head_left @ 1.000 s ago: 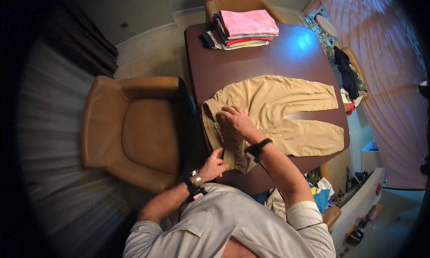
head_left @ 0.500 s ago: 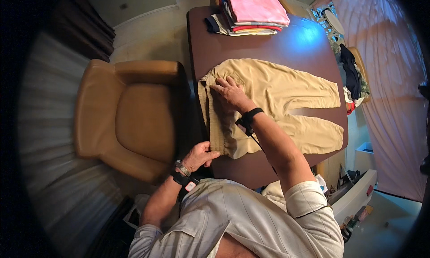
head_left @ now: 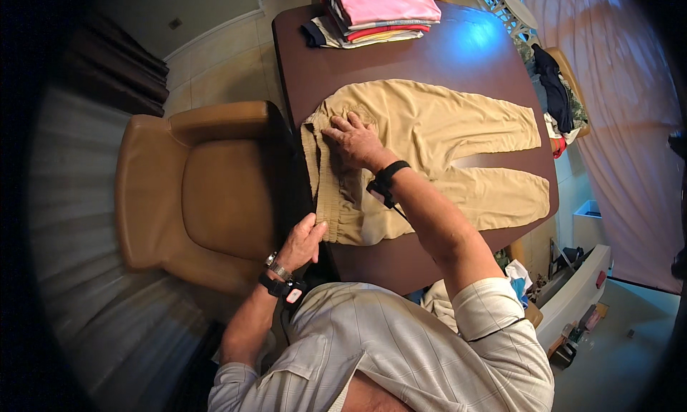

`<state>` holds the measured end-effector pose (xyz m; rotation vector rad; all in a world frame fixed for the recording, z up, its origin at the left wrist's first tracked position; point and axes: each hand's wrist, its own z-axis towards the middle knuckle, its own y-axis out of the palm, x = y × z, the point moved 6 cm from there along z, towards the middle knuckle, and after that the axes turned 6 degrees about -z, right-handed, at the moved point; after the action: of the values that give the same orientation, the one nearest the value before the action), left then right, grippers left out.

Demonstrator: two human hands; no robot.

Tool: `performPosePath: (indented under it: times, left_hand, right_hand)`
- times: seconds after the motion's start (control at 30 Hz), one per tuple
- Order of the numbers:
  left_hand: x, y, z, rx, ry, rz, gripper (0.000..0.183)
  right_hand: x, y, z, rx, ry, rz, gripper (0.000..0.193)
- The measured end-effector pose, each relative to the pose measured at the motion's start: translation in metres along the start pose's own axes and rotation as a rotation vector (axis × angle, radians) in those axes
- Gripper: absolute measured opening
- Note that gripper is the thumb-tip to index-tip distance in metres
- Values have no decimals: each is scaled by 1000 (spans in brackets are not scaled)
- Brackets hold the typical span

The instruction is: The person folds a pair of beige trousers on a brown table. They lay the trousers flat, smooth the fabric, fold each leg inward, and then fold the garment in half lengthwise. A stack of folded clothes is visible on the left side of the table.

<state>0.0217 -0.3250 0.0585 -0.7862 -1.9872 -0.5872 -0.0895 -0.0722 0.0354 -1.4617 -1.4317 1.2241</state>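
The left grip (head_left: 302,242) pinches the waistband (head_left: 327,197) of tan trousers (head_left: 415,140) on the counter (head_left: 386,263), and beyond it the right grip (head_left: 358,144) rests spread upon them.

Cool bluish glare (head_left: 476,43) gleams on a brown table (head_left: 315,69) in a dimly lit room, deep shadow falling between it and a tan armchair (head_left: 222,190); the fisheye lens bends straight edges and blackens the corners.
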Motion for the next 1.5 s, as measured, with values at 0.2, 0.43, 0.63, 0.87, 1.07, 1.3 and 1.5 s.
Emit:
performPosePath:
  times: [0.2,0.43,0.63,0.87,1.07,1.3,1.5]
  left_hand:
    - [-33,-3,-6,51,-198,-388,29]
    - [-41,-4,22,78,-121,-347,29]
    - [-47,-18,30,157,-66,-407,23]
    - [-53,-18,37,198,-50,-335,25]
    - [-42,-27,36,324,81,-268,25]
    - [-35,-19,37,326,33,-224,25]
    - [-36,-21,34,348,47,-210,24]
  right_hand:
    - [7,-9,5,18,26,18,74]
    - [29,-8,14,110,54,75,69]
    - [4,-48,-107,554,-78,381,49]
    - [87,17,-258,573,350,211,42]
    - [134,36,-252,437,563,35,57]
    - [163,37,-251,472,612,6,53]
    - [121,25,-271,426,484,268,45]
